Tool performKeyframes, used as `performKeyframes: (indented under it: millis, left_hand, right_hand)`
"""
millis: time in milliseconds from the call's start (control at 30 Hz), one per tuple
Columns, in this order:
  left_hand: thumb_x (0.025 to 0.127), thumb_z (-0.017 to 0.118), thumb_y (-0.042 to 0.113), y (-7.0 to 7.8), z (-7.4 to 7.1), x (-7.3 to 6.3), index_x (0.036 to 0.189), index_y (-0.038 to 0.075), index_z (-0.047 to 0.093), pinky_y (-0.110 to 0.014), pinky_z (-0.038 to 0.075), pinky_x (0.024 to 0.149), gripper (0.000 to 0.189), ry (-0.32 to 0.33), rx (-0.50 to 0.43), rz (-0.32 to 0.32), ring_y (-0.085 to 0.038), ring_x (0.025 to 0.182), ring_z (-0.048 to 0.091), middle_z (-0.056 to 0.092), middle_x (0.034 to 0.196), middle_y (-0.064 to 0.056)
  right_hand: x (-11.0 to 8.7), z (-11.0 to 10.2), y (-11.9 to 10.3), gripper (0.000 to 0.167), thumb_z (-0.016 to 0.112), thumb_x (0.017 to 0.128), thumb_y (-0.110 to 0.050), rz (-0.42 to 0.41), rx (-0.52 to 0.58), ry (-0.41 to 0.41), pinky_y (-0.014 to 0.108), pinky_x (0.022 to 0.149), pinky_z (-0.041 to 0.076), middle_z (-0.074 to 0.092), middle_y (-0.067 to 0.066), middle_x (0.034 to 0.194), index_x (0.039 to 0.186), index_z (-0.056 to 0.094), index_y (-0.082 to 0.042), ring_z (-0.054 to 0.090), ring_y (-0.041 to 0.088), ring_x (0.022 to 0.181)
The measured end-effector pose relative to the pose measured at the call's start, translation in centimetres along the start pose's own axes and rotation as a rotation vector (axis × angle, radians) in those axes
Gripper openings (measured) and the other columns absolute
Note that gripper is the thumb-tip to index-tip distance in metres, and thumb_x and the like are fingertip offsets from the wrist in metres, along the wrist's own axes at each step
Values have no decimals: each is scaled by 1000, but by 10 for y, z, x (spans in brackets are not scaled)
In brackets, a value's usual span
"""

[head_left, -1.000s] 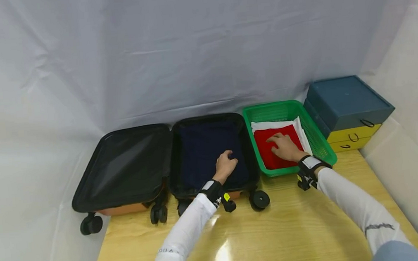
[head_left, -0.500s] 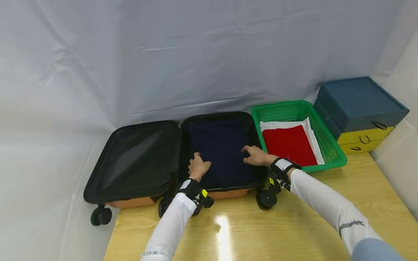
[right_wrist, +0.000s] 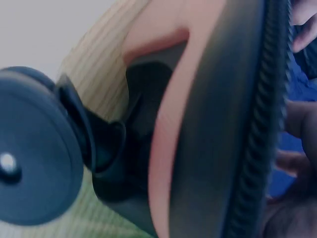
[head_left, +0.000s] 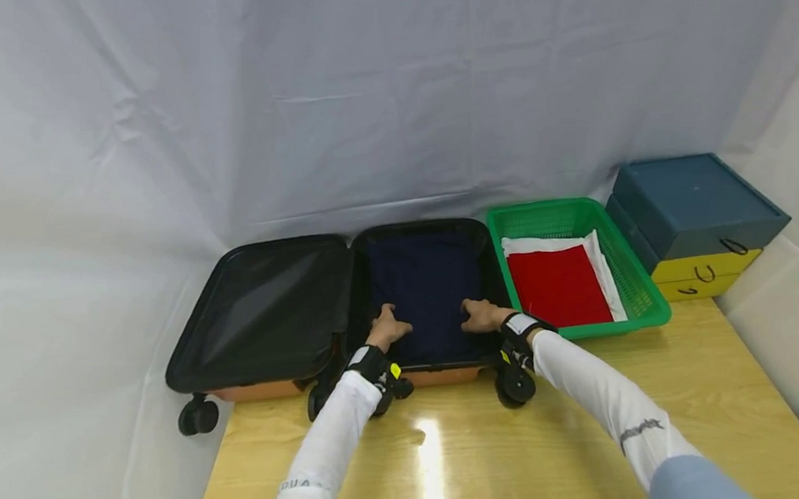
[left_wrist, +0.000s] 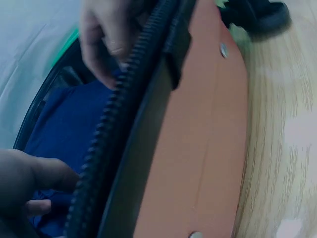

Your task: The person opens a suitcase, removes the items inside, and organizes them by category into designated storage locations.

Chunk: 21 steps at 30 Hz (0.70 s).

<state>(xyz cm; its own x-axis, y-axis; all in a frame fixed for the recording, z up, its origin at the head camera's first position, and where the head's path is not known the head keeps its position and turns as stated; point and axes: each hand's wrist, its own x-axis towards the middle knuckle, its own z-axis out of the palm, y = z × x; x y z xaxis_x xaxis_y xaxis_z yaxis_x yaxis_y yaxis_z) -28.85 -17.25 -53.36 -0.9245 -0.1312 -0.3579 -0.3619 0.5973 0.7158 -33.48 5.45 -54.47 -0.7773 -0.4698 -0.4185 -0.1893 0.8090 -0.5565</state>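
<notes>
Cloth (head_left: 426,275) lies flat in open suitcase (head_left: 446,375)

Dark blue and spread over most of the floor of the right-hand half, the cloth has one hand at either side of its near part. The left hand (head_left: 388,328) reaches in over the near rim, its thumb and fingers spread apart at the left edge of the cloth. The right hand (head_left: 485,316) does the same at the right edge, fingers bent downward. Both seem to touch the fabric, but I cannot tell whether either one pinches it or only rests there, since the zip (left_wrist: 106,124) along the rim covers part of the fingers in the wrist views. The cloth looks slightly rumpled by the left fingers.

The other half of the suitcase lies open at the left, showing a smooth black panel (head_left: 262,309). A black wheel (head_left: 514,384) sticks out at the near right corner. Just beside the suitcase, on the right, stands a green basket (head_left: 592,331) with a red cloth (head_left: 561,287) on top of a white cloth (head_left: 605,275). Farther right is a dark blue box (head_left: 701,191) above yellow drawers (head_left: 708,265). Everything stands on a wooden table (head_left: 532,460), and white sleeves (head_left: 326,438) cover both forearms
</notes>
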Motion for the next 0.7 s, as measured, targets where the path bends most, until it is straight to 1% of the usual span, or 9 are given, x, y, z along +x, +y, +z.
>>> performKeyframes:
  millis: [33,133,200,300,400,500,567,600,700]
  left_hand:
    - [83,68,3,2,1,0,145,2,37,-52,37,104,69,2,2,13,-45,128,44,44,140,-33]
    - [80,68,-5,9,3,-3,143,6,41,-51,41,98,69,4,4,50,-44,121,49,49,136,-31]
    - [80,66,-6,13,2,-5,143,7,42,-50,44,95,68,-8,2,73,-42,117,52,51,136,-28]
    - [81,63,-3,17,-3,-10,141,7,48,-48,43,94,63,-23,5,92,-39,115,52,51,138,-24]
    - [82,60,3,19,-10,-14,132,5,59,-45,43,91,49,-31,4,84,-35,108,54,57,130,-20]
    - [85,60,8,19,-14,-13,113,2,65,-41,45,87,30,-30,-20,51,-32,99,55,62,113,-17]
    - [88,60,12,19,-14,-10,94,1,65,-39,45,83,14,-31,-39,22,-29,91,55,61,97,-13]
    - [90,60,14,19,-13,-9,84,2,62,-38,45,81,13,-37,-64,8,-28,86,53,58,88,-10]
    - [93,63,22,15,-7,-1,62,8,49,-35,42,72,37,-15,-120,20,-23,68,47,44,68,-4]
  right_hand:
    - [-8,0,-8,43,64,92,-14,49,16,35,49,95,44,49,28,131,129,50,4,52,37,116]
    - [-17,0,-15,33,65,92,-10,56,44,141,48,87,46,46,32,124,119,54,3,53,39,106]
    - [-22,-2,-17,33,66,90,-5,51,90,181,47,86,47,41,35,127,119,54,4,51,42,107]
    - [-28,-9,-16,46,64,86,2,47,216,183,49,94,43,33,38,138,131,51,4,43,46,122]
    - [-30,-15,-13,62,63,87,1,59,374,129,52,105,35,25,37,149,144,39,7,30,47,135]
    - [-32,-19,-11,68,62,90,-4,81,454,87,53,110,30,25,34,152,148,29,12,28,45,140]
    - [-31,-19,-10,65,60,92,-6,83,461,94,52,109,31,30,33,150,146,30,15,32,45,138]
    - [-30,-19,-10,63,61,92,-6,79,453,115,52,108,34,33,34,148,144,32,16,35,45,136]
    - [-27,-16,-10,52,62,91,-2,60,427,202,51,103,40,42,33,141,137,44,16,45,44,128]
